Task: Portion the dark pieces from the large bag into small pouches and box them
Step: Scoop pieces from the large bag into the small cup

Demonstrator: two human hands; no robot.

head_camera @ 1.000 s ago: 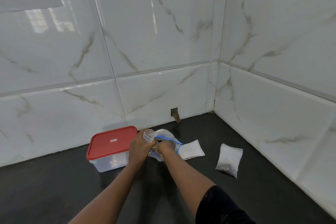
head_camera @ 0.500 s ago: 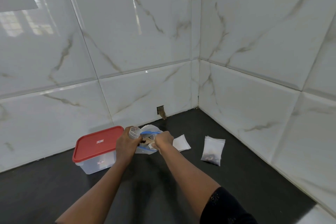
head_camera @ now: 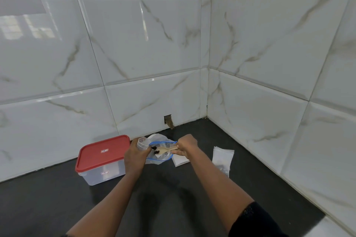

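Dark pieces on pale wooden spoon, pinched in right hand; clear small pouch, gripped in left hand.

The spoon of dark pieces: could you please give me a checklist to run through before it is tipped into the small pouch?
1. Left hand grips the small pouch, mouth open: ok.
2. Right hand holds the wooden spoon: ok.
3. Dark pieces sit on the spoon: ok.
4. Spoon is over the large bag: ok.
5. Box open for boxing: not ok, red lid on.
6. How full the pouch is: cannot tell.
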